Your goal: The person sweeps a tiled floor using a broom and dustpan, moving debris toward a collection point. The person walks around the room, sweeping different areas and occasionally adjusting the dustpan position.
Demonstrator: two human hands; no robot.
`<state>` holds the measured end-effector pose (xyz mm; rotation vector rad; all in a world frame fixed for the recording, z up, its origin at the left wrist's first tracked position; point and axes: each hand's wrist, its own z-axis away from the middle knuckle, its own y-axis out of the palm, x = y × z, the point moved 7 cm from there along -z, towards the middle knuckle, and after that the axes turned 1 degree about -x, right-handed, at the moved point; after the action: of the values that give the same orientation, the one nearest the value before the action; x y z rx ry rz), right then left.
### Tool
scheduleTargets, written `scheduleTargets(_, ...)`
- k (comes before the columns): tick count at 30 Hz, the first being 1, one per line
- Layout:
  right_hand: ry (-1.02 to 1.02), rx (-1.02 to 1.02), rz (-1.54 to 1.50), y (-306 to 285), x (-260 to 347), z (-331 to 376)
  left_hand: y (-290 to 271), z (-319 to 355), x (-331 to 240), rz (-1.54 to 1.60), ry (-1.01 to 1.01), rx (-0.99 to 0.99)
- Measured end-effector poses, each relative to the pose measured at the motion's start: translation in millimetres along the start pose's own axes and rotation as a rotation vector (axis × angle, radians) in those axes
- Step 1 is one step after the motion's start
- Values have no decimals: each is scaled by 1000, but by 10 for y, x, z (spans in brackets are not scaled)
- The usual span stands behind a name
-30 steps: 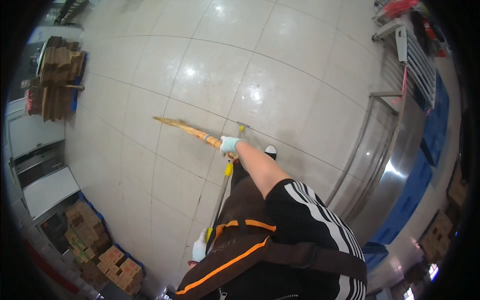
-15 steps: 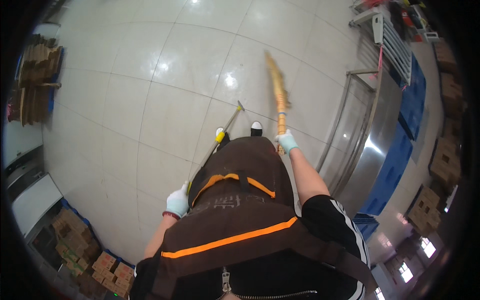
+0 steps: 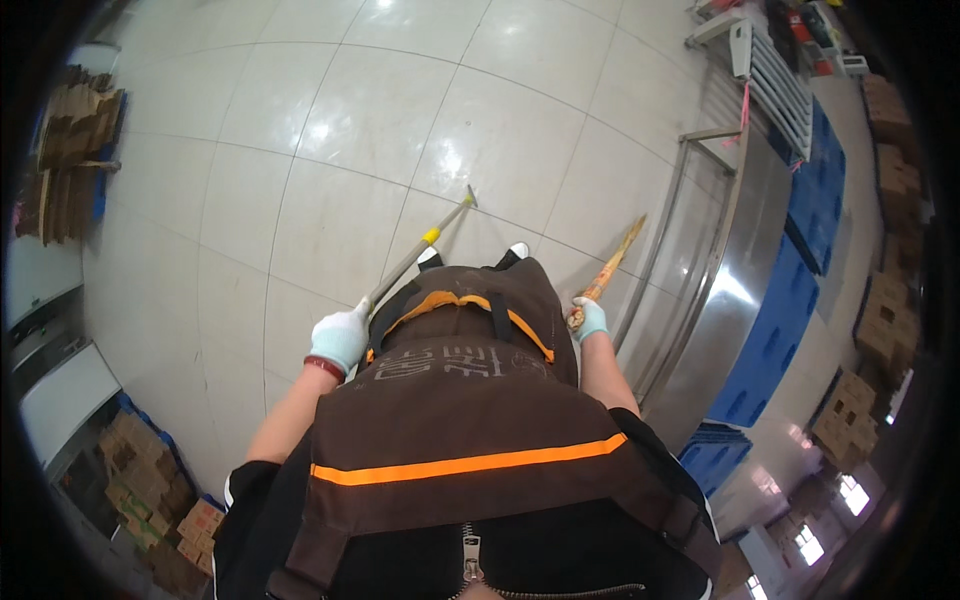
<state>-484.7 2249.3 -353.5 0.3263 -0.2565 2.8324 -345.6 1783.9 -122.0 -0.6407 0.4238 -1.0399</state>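
My left hand [image 3: 342, 335], in a pale glove, is closed around the handle of a long-handled scraper [image 3: 405, 262]. The tool has a grey pole with yellow parts and a small narrow head, which reaches the tiles ahead of my feet. A straw broom [image 3: 612, 265] is gripped by its bound end in my gloved right hand [image 3: 592, 316]. The bristles point forward and to the right, toward the leg of a steel table; whether they touch the floor I cannot tell. A brown apron [image 3: 470, 390] with orange trim hangs between my arms.
On the right stands the steel table [image 3: 735, 290], with blue pallets [image 3: 770, 350] and cardboard boxes [image 3: 890, 310] beyond it. Flattened cardboard [image 3: 75, 160] is stacked at the far left. More boxes [image 3: 140, 460] sit at the lower left. Pale tiles [image 3: 240, 190] cover the floor.
The broom has swung to the right and my right hand has drawn back nearer my body. My left hand has shifted slightly left and forward, with the scraper still held.
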Motion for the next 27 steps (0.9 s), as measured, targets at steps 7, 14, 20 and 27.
scheduleTargets(7,71,151,-106,-91,67,-353,-275,-564,-628,18,-29,14)
scheduleTargets(14,107,153,30,-192,385,-255,43,-1069,-963,199,-27,-99)
scheduleTargets(20,162,138,220,-419,490,-396,-118,-185,-506,199,-51,-163)
scheduleTargets(27,138,185,287,-120,504,-300,253,196,-396,146,-199,-46)
